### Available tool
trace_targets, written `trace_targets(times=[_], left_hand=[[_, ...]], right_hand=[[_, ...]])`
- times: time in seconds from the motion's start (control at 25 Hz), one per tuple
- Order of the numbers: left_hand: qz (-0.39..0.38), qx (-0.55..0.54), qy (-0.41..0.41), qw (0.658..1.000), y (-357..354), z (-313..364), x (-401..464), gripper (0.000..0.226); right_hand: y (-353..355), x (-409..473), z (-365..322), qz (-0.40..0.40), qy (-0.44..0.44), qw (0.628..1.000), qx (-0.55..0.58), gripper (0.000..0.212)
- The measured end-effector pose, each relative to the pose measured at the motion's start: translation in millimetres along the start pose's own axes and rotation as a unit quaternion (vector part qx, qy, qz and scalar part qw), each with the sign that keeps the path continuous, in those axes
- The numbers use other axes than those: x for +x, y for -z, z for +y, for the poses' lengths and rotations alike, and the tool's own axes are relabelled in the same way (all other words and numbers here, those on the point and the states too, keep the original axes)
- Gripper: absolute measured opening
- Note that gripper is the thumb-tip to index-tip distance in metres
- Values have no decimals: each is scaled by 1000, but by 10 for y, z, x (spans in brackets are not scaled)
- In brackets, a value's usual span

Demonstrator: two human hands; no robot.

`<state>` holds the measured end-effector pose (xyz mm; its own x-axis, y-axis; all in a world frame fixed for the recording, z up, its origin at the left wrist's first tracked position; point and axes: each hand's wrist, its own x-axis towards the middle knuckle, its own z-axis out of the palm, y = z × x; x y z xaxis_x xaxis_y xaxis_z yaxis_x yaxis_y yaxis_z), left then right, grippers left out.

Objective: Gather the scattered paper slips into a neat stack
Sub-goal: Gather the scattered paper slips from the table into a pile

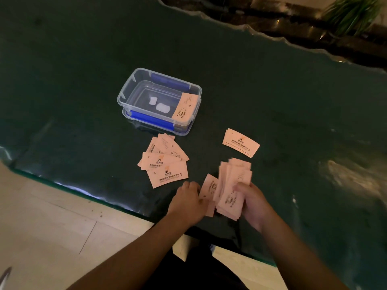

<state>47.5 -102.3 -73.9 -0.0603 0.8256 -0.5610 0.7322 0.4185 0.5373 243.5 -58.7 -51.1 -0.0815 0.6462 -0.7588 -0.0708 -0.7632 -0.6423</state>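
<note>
Pink printed paper slips lie on a dark green table (83, 91). My right hand (252, 203) grips a fanned bundle of slips (232, 185) near the front edge. My left hand (188, 203) pinches one slip (209, 189) against the bundle's left side. A loose spread of several slips (165, 161) lies to the left of my hands. A small separate pile of slips (240, 142) rests further back on the right. One more slip (185, 108) leans inside the clear box.
A clear plastic box (125, 95) with blue clips stands on its lid at the table's middle, two white pieces inside. The table's wavy far edge and a plant (354, 13) are at the back right. Pale floor tiles (52, 227) lie at the lower left.
</note>
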Motion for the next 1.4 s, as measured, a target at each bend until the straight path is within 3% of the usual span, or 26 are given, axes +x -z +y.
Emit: trace_targets(times=[0.08,0.16,0.4,0.56,0.84,1.0,1.2,1.4], left_hand=[[18,126,15,992,-125,84,28,80],[26,202,20,979,-258,127,89,98],[35,227,-2,973,-178,36,178,86],[67,250,-64,964,187,-177,189,85],[104,290,-73,948,860,-682,384,80],[99,188,-73,974,969,-978,365,90],[143,124,-29,981,931,-1155,177,100],[184,13,-18,983,837,-1217,188,72]], right_hand=[[163,-41,-5,22,1,1000,18,34],[234,-71,-7,36,-1,999,28,32],[92,-98,8,21,-9,1000,19,35],[-103,-47,-68,-17,-29,999,-17,42],[-714,139,-421,-72,-31,981,-179,61],[-1230,314,-691,-117,11,927,-358,68],[-1786,549,-763,-180,46,822,-539,72],[-2016,632,-700,-170,88,691,-697,84]])
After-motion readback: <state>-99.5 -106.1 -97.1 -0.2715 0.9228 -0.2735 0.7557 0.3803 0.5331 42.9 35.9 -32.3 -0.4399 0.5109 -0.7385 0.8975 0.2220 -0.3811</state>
